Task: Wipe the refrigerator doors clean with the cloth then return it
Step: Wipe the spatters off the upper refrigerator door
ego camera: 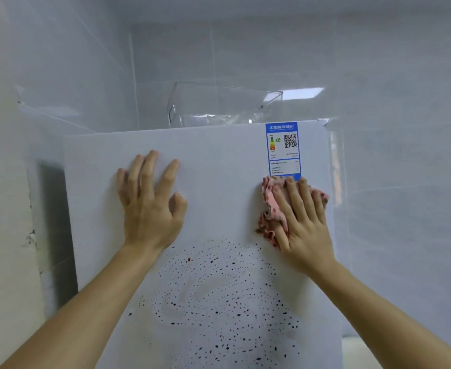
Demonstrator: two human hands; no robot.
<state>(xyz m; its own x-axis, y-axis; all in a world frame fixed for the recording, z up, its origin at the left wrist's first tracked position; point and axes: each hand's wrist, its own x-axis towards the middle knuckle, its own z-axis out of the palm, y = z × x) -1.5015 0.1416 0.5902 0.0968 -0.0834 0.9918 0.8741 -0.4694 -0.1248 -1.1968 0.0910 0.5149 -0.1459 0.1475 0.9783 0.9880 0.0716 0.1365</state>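
Head view looks at the upper part of a white refrigerator door (pixel 219 182). Left hand (pixel 149 206) lies open and flat on the door, fingers spread, holding nothing. Right hand (pixel 301 222) is also flat, fingers extended, pressing a pink patterned cloth (pixel 271 209) against the door near its right edge; the cloth is pinned under the palm and fingers, not clenched in a fist. Just above the cloth, touching its top edge, is a blue energy label (pixel 282 149). Below both hands the door carries a wide patch of dark specks (pixel 219 302), with smeared arcs through it, so much of the wiping looks undone.

The cloth appears soft, thin and light; it bunches at its edges, so a flat palm over its middle should keep it from folding up. The door looks smooth and likely slick. The label's edge could catch or lift under rubbing. A clear plastic box (pixel 219 107) sits on top of the refrigerator, well above the hands.
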